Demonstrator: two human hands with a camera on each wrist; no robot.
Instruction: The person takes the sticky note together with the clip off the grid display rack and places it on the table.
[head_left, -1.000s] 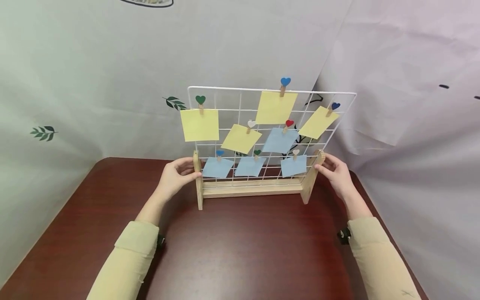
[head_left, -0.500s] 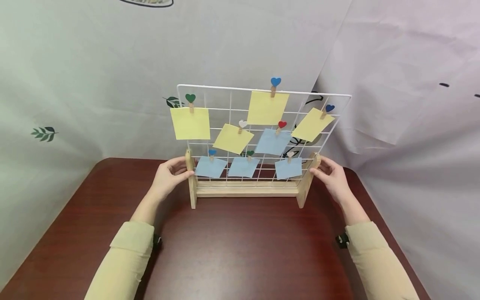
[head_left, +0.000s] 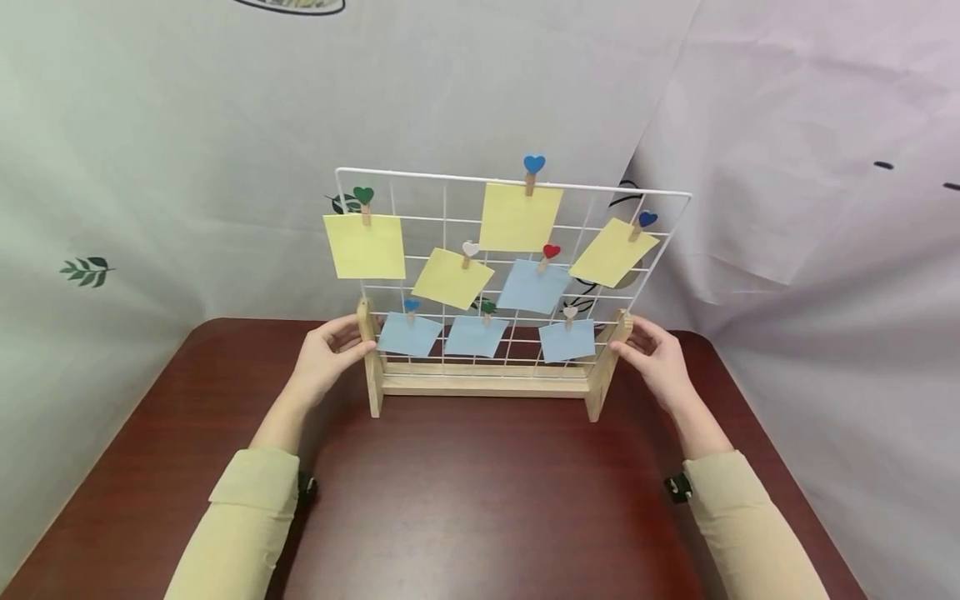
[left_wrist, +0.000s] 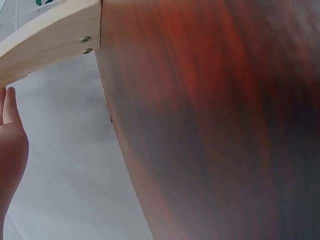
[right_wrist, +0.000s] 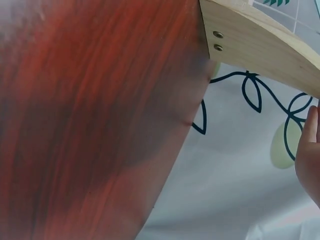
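A white wire grid photo stand point(head_left: 483, 385) with a wooden base stands on the dark red table. Yellow notes point(head_left: 364, 247) and blue notes point(head_left: 476, 336) hang from it on small heart-topped clothespins point(head_left: 533, 171). My left hand point(head_left: 321, 362) grips the stand's left wooden post point(head_left: 371, 367), thumb at the front and fingers behind. On the other side, my right hand point(head_left: 654, 362) holds the right wooden post point(head_left: 602, 379) the same way. Each wrist view shows one post with two screws, and part of the hand at the frame's edge; most fingers are hidden there.
The dark red table point(head_left: 465, 500) reaches back to a pale curtain point(head_left: 225, 167) printed with leaves, close behind the stand. Bare tabletop lies in front of the stand, between the two forearms.
Both hands and the stand have shifted left together across the table. The stand's right end has come slightly nearer, so it is turned a little. Notes and clothespins stay in their places on the grid.
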